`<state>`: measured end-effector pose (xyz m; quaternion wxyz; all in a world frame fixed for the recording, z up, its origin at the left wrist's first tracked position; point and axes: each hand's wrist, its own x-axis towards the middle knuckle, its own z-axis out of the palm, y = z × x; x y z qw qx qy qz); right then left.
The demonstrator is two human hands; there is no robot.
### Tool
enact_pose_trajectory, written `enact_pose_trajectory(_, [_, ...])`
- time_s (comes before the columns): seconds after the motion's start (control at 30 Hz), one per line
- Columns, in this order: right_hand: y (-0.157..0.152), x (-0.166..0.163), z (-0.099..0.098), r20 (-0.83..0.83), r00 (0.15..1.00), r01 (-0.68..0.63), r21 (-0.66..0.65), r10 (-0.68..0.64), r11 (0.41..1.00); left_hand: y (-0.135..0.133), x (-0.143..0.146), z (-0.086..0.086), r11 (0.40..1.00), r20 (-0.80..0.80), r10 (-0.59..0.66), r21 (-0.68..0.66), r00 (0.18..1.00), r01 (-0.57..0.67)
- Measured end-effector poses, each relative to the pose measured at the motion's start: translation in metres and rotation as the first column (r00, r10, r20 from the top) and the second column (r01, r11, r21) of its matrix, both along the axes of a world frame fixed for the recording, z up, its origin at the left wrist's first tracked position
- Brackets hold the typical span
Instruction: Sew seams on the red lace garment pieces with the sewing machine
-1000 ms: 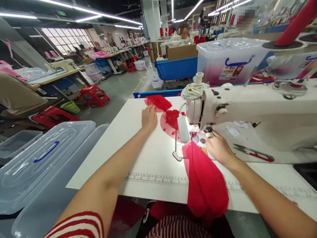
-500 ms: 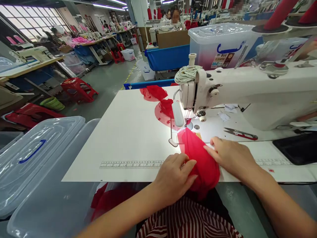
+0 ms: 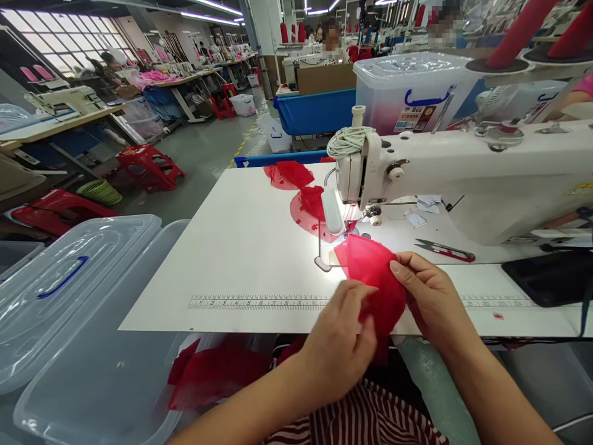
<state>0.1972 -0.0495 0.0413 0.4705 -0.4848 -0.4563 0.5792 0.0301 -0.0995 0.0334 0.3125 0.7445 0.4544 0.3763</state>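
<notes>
A piece of sheer red fabric is raised at the table's front, its upper end by the presser foot and its lower part hanging over the edge. My right hand pinches the fabric's right edge between thumb and fingers. In front of the lower left part is my left hand, slightly blurred, thumb and fingers apart. The white sewing machine stands behind the fabric, its lamp shining on the needle area. More red fabric pieces lie left of and behind the needle.
Thread snips and a black flat object lie to the right on the white table. A printed ruler runs along the front. Lidded clear bins stand at left; another bin is behind the machine.
My right hand has gone from resting on the fabric to pinching its edge and lifting it. The fabric has turned and bunched. My left hand's fingers have spread off the cloth.
</notes>
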Motion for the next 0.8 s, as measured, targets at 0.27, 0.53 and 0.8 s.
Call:
enact_pose_trajectory(0.27, [-0.008,-0.012,0.008,0.395,0.907,-0.251,0.221,0.149,0.942,0.0,0.034,-0.007,0.648,0.686,0.22,-0.634,0.694,0.422])
enact_pose_trajectory(0.53, [-0.017,0.016,-0.013,0.016,0.994,-0.105,-0.249,0.112,0.963,0.003,0.022,0.008,0.602,0.763,0.474,-0.646,0.44,0.47])
enact_pose_trajectory(0.8, [0.013,-0.002,0.0,-0.267,0.949,-0.238,-0.259,0.167,0.936,0.008,0.029,0.032,0.59,0.803,0.488,-0.593,0.343,0.548])
